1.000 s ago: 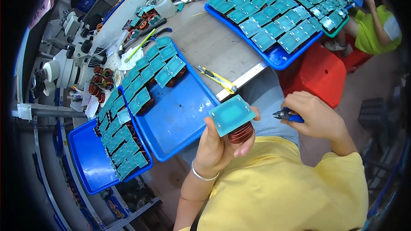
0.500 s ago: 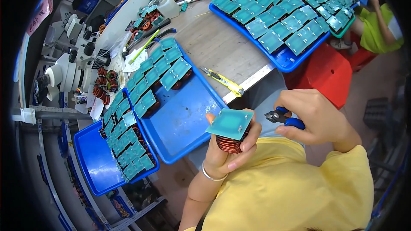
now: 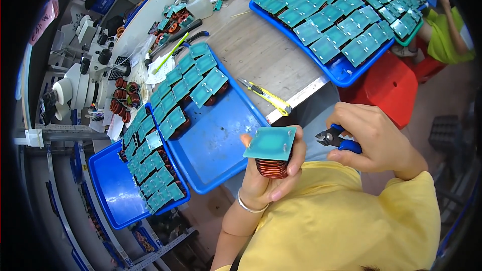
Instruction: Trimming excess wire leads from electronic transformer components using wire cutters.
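A copper-wound coil (image 3: 272,168) with a square green board (image 3: 271,142) on top is held up by my left hand (image 3: 258,183), its fingers wrapped round the windings and the board's edge. Small shiny solder points stand near the board's corners. My right hand (image 3: 369,133) grips side cutters (image 3: 337,138) with blue handles. Their dark jaws are parted and point toward the board, with a gap between them. Just beyond my left hand lies a blue tray (image 3: 216,145) with several green-topped coils (image 3: 190,80) in its far part.
A yellow utility knife (image 3: 266,96) lies near the table edge. Another blue tray (image 3: 113,190) of coils stands at left, and a full one (image 3: 346,78) at far right. Red stools (image 3: 389,88) and a person in a lime-green shirt (image 3: 448,35) are on the right. Microscopes (image 3: 75,85) stand far left.
The coil and board have tilted slightly in my left hand. The cutters have shifted a little to the right, and their jaws now look wider apart. The whole view has moved slightly.
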`<control>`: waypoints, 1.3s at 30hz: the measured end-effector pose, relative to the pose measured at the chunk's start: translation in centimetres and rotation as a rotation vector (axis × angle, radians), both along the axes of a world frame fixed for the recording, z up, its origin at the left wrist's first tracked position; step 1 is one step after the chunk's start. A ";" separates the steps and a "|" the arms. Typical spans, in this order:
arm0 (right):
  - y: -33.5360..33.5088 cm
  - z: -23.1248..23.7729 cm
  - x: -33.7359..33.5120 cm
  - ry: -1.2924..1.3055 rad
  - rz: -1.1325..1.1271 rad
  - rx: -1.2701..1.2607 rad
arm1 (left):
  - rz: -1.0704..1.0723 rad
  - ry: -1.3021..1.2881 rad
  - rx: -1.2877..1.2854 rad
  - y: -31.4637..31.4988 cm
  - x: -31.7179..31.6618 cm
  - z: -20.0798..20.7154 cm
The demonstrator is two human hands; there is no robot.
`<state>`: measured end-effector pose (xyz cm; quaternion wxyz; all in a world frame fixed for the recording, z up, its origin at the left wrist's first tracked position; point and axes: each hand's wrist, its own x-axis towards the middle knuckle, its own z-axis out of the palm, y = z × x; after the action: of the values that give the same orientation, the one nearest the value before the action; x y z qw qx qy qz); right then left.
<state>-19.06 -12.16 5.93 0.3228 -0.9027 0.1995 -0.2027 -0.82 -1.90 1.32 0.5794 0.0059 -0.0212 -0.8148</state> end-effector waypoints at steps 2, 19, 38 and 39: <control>-0.1 -0.4 0.0 -0.050 -0.018 -0.039 | 0.045 -0.105 0.002 -0.1 0.0 0.0; -0.3 0.0 0.4 -0.050 -0.071 -0.313 | 0.752 -1.403 -0.324 0.8 -0.6 1.6; -0.5 0.1 0.1 0.060 -0.042 -0.288 | 0.751 -1.612 -0.492 0.7 -0.8 1.5; -0.5 0.0 0.0 0.062 -0.046 -0.293 | 0.738 -1.632 -0.481 0.6 -0.8 1.5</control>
<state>-19.08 -12.65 5.89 0.1764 -0.9413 0.1982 -0.2088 -1.63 -1.26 2.85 0.5933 0.4636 -0.5878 -0.2959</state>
